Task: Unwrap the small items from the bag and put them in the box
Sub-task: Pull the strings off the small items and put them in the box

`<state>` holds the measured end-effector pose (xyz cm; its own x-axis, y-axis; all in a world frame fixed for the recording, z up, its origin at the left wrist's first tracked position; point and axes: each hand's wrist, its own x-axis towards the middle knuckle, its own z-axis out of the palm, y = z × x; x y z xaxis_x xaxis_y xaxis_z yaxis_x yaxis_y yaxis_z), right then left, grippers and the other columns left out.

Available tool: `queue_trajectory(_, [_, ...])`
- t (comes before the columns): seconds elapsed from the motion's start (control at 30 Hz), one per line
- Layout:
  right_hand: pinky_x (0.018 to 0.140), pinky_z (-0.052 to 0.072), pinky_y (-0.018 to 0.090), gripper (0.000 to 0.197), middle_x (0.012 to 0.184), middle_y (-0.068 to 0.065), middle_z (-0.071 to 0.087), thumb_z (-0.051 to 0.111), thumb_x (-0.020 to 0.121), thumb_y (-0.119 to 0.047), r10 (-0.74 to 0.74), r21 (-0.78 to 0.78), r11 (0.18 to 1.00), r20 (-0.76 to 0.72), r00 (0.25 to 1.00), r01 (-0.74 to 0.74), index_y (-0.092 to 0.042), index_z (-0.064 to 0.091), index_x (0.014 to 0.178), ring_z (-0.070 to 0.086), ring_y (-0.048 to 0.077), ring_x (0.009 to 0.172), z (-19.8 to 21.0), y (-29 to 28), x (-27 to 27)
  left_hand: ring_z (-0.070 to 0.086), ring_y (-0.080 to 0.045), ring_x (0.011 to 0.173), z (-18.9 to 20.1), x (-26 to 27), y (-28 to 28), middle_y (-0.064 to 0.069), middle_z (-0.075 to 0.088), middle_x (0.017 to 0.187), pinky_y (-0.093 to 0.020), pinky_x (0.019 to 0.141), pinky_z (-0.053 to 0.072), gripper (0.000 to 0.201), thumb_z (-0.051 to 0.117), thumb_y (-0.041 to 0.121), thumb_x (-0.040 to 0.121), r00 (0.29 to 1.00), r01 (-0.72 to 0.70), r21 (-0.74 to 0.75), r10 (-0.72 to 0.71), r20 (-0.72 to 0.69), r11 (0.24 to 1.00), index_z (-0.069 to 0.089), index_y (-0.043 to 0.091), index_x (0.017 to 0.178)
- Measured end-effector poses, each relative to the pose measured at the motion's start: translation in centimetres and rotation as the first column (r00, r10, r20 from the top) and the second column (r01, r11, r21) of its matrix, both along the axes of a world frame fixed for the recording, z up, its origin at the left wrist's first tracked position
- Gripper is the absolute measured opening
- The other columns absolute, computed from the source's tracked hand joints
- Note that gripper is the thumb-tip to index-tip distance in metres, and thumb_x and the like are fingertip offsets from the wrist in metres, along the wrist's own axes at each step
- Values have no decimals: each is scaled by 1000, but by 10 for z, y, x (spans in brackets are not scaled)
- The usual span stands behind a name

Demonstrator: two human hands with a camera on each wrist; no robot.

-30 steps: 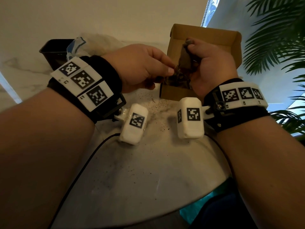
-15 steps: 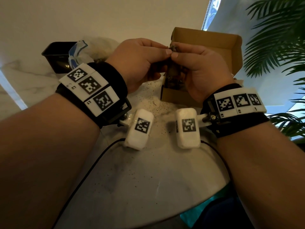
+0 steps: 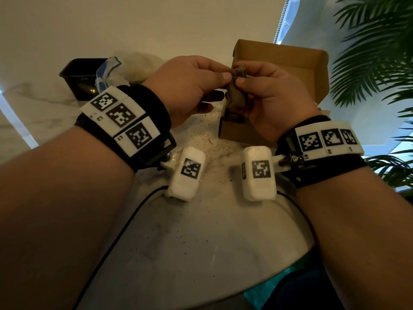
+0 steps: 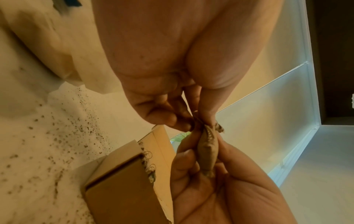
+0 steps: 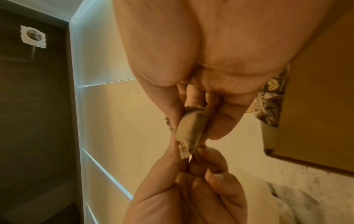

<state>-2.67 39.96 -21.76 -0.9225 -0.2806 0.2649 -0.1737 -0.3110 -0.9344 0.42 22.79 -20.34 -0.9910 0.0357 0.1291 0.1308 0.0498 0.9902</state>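
wrapped small item (image 3: pixel 235 95) held in the air between both hands, just over the near edge of the open cardboard box (image 3: pixel 279 63). long axis about upright. right hand (image 3: pixel 274 97) curled round its body, left hand (image 3: pixel 185 86) pinching the twisted top end. box lies right behind and below it, nearer the right hand. next judged: pull wrapper open. no readable writing; wrist tags only.

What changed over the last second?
Both hands rose from the box mouth. The left hand and right hand now pinch the wrapped item at its top, above the box. Box, black tub and bag stayed put.
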Motion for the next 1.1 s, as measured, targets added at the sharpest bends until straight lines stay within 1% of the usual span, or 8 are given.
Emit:
queue_trajectory(0.1, [59, 57, 32, 22, 98, 11, 68, 54, 93, 8, 8, -1, 1000, 4, 1000, -8, -8, 61, 107, 71, 19, 77, 0, 0, 0, 67, -12, 70, 1, 0, -1, 1, 75, 84, -25, 57, 50, 10, 68, 16, 96, 1000, -21, 28, 21, -8, 999, 71, 12, 104])
queue_trajectory(0.2, [57, 57, 31, 21, 98, 12, 67, 53, 93, 8, 30, -7, 1000, 12, 999, -30, -6, 59, 109, 70, 19, 73, 1, -1, 0, 67, -12, 71, 1, 0, -2, -1, 75, 82, -25, 57, 51, 10, 69, 15, 95, 1000, -28, 62, 28, -9, 998, 73, 10, 102])
queue_trajectory(0.43, [57, 56, 30, 22, 84, 10, 69, 47, 94, 9, 113, 31, 993, -13, 993, -113, -3, 61, 105, 67, 19, 67, 1, 0, 4, 66, -12, 71, 0, -1, -5, -5, 74, 91, -24, 58, 51, 28, 69, 18, 94, 998, 42, 52, -45, 48, 998, 72, 7, 119])
queue_trajectory(0.63, [62, 59, 31, 25, 83, 5, 73, 47, 94, 11, 86, 3, 996, -27, 996, -86, -6, 62, 105, 70, 18, 73, 1, -1, 3, 67, -12, 70, 1, -1, -6, -2, 75, 86, -24, 57, 51, 17, 69, 21, 94, 998, 27, 53, -30, 58, 998, 72, 10, 107])
queue_trajectory(0.73, [66, 60, 31, 26, 91, 8, 73, 48, 94, 11, 78, -12, 997, -15, 997, -78, -3, 63, 110, 72, 19, 79, 1, -3, 3, 66, -12, 68, 1, -1, -6, -1, 74, 83, -24, 55, 51, 14, 70, 21, 94, 998, 2, 45, -5, 69, 999, 71, 11, 103])
queue_trajectory(0.87, [66, 61, 31, 20, 90, 11, 72, 50, 94, 11, 73, -1, 997, 24, 997, -73, -2, 63, 103, 72, 21, 79, 1, -4, 6, 64, -10, 64, 1, 0, -5, 1, 72, 78, -22, 52, 50, 12, 72, 18, 92, 995, -50, 10, 49, 91, 999, 71, 11, 102])
queue_trajectory(1.0, [64, 62, 32, 19, 86, 11, 73, 52, 94, 10, 52, -61, 997, 55, 997, -48, -1, 63, 105, 73, 22, 78, 3, -3, 3, 65, -10, 65, -1, 0, -2, -2, 74, 86, -23, 53, 50, 16, 71, 16, 93, 993, -53, -16, 55, 101, 998, 73, 10, 108])
queue_trajectory(1.1, [59, 61, 32, 18, 83, 8, 73, 53, 94, 8, 15, -8, 1000, 52, 999, -15, -6, 64, 100, 73, 21, 75, 2, -2, 3, 67, -11, 68, -1, 2, 1, -3, 75, 91, -24, 54, 50, 14, 73, 15, 91, 993, -56, -74, 63, 101, 996, 75, 13, 105])
